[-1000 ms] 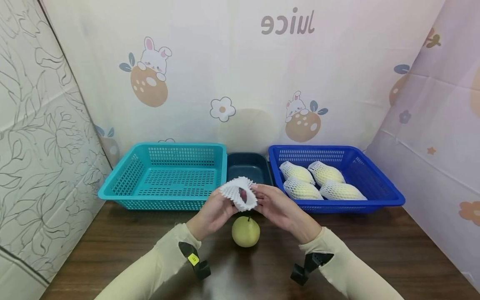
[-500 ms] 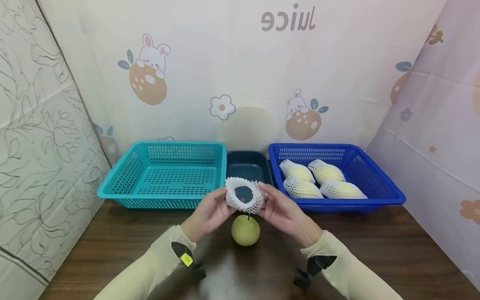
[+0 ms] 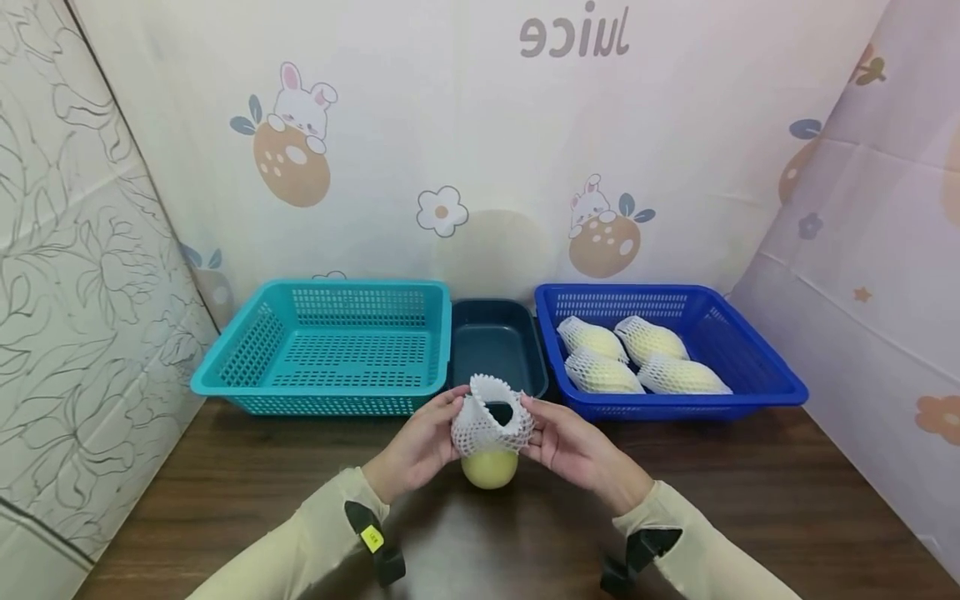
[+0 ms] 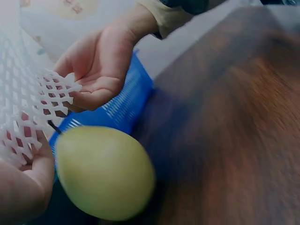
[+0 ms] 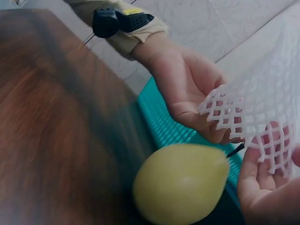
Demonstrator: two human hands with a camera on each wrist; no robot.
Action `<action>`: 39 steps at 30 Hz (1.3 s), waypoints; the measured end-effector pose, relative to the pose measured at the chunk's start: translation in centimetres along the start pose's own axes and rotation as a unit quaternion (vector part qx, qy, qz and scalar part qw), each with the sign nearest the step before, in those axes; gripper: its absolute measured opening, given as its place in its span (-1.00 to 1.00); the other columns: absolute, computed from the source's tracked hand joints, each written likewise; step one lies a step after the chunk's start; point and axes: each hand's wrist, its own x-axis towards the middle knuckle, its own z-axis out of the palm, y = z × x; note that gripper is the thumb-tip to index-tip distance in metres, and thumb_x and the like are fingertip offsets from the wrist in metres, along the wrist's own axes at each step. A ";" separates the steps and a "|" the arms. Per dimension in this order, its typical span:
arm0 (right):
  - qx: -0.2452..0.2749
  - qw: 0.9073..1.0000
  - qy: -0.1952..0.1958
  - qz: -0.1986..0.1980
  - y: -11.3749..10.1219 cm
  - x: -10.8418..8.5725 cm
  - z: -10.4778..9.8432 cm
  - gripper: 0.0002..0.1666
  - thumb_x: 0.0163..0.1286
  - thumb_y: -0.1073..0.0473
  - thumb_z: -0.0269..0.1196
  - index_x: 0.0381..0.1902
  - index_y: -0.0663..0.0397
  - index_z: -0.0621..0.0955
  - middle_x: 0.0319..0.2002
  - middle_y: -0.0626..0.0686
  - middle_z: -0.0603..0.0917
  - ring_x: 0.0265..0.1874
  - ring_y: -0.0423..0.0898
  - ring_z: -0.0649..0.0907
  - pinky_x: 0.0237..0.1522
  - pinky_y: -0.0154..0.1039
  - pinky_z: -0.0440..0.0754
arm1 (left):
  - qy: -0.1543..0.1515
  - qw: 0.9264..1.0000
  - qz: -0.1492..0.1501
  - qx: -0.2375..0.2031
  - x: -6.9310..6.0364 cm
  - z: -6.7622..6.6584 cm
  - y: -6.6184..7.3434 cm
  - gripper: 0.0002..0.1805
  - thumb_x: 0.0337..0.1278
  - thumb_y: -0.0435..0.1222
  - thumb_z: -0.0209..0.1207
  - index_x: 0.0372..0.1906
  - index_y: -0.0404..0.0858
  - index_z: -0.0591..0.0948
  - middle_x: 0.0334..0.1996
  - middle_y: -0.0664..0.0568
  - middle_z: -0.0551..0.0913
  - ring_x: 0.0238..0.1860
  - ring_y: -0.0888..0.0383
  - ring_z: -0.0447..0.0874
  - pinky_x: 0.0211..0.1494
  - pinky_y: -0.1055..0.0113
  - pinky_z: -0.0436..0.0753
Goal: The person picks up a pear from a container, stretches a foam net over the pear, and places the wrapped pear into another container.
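Note:
A white foam fruit net [image 3: 476,432] is spread between both hands, its top opening showing. My left hand [image 3: 416,446] pinches its left side, and my right hand [image 3: 583,450] grips the right side. Directly below, a yellow-green pear [image 3: 489,472] stands upright on the table. From the head, the net covers the pear's upper part. In the left wrist view the net's lower edge is at the pear's [image 4: 105,171] stem, with the body bare. The right wrist view also shows the bare pear [image 5: 183,183], its dark stem by the net's edge [image 5: 234,117].
Behind the left hand stands a turquoise basket [image 3: 322,390]. A dark blue tray [image 3: 491,346] sits between it and a blue basket [image 3: 757,398], which holds several net-wrapped pears [image 3: 603,372]. All rest on a brown wooden table [image 3: 247,483] before a printed curtain.
Both hands have lowered the foam net towards the pear, and the net now hides its stem and upper part from the head view. The net's opening has also turned.

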 end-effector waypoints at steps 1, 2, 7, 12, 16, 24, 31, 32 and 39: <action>-0.006 1.000 -0.001 0.000 0.3 0.1 -0.3 -0.75 0.52 0.15 0.00 -0.15 0.03 0.62 -0.14 0.04 0.69 -0.13 -0.09 0.64 0.00 -0.17 0.55 | 0.009 1.000 -0.001 0.007 0.1 -0.2 -0.3 -0.48 0.48 -0.24 -0.14 0.42 -0.26 0.09 0.34 -0.17 0.21 0.24 -0.03 0.25 0.18 0.04 0.33; -0.013 1.000 -0.002 -0.001 0.7 0.2 -0.6 -0.74 0.53 0.16 -0.03 -0.16 0.02 0.62 -0.17 0.03 0.69 -0.15 -0.10 0.64 -0.02 -0.17 0.55 | 0.016 1.000 0.001 0.015 0.1 -0.3 -0.6 -0.48 0.48 -0.24 -0.14 0.41 -0.28 0.10 0.33 -0.18 0.22 0.24 -0.03 0.26 0.17 0.05 0.34; -0.047 0.999 0.008 -0.010 2.1 0.5 -1.3 -0.73 0.53 0.24 -0.08 -0.20 0.01 0.59 -0.25 0.00 0.70 -0.24 -0.13 0.65 -0.10 -0.18 0.58 | 0.045 0.997 0.012 0.065 0.3 -1.1 -1.9 -0.48 0.47 -0.22 -0.12 0.38 -0.33 0.11 0.30 -0.23 0.25 0.20 -0.03 0.31 0.11 0.06 0.40; -0.096 0.995 0.029 -0.015 2.9 0.8 -1.9 -0.83 0.49 0.23 0.00 -0.17 0.03 0.56 -0.27 0.00 0.68 -0.28 -0.12 0.66 -0.15 -0.18 0.59 | 0.064 0.993 0.007 0.101 0.3 -1.8 -2.8 -0.46 0.47 -0.23 -0.12 0.39 -0.36 0.09 0.28 -0.24 0.28 0.19 -0.04 0.33 0.11 0.05 0.42; -0.136 0.990 0.042 -0.012 3.2 0.9 -2.2 -0.84 0.46 0.18 0.07 -0.11 0.09 0.54 -0.28 0.00 0.68 -0.31 -0.12 0.67 -0.17 -0.18 0.60 | 0.072 0.990 0.005 0.121 0.3 -2.2 -3.3 -0.47 0.46 -0.26 -0.12 0.38 -0.39 0.11 0.24 -0.23 0.32 0.12 0.02 0.40 0.05 0.11 0.45; -0.171 0.983 0.068 -0.004 3.9 1.0 -2.7 -0.77 0.45 0.21 0.06 -0.03 0.23 0.47 -0.37 -0.02 0.68 -0.39 -0.15 0.67 -0.26 -0.23 0.58 | 0.088 0.987 -0.005 0.137 0.3 -2.7 -4.1 -0.52 0.46 -0.29 -0.12 0.33 -0.42 0.14 0.17 -0.21 0.40 -0.06 0.13 0.49 -0.12 0.23 0.51; -0.197 0.976 0.091 -0.012 4.5 1.2 -2.7 -0.71 0.46 0.28 0.01 0.01 0.39 0.47 -0.38 -0.01 0.67 -0.39 -0.17 0.65 -0.28 -0.24 0.59 | 0.081 0.986 -0.035 0.138 0.4 -3.1 -4.4 -0.50 0.48 -0.27 -0.14 0.32 -0.52 0.14 0.16 -0.26 0.40 -0.04 0.11 0.48 -0.02 0.17 0.52; -0.200 0.975 0.094 -0.010 4.5 1.3 -2.8 -0.71 0.45 0.30 0.00 0.02 0.41 0.46 -0.38 -0.01 0.67 -0.39 -0.17 0.65 -0.27 -0.24 0.59 | 0.076 0.986 -0.042 0.139 0.5 -3.1 -4.3 -0.49 0.49 -0.27 -0.16 0.32 -0.55 0.15 0.15 -0.26 0.41 -0.03 0.12 0.47 0.02 0.15 0.51; -0.151 0.987 0.063 0.001 4.8 1.2 -3.1 -0.68 0.43 0.43 -0.17 0.05 0.52 0.38 -0.33 0.05 0.67 -0.30 -0.13 0.65 -0.14 -0.18 0.59 | 0.045 0.985 -0.085 0.145 0.6 -2.7 -3.5 -0.47 0.50 -0.19 -0.16 0.30 -0.54 0.17 0.14 -0.22 0.39 0.04 0.09 0.41 0.16 0.12 0.42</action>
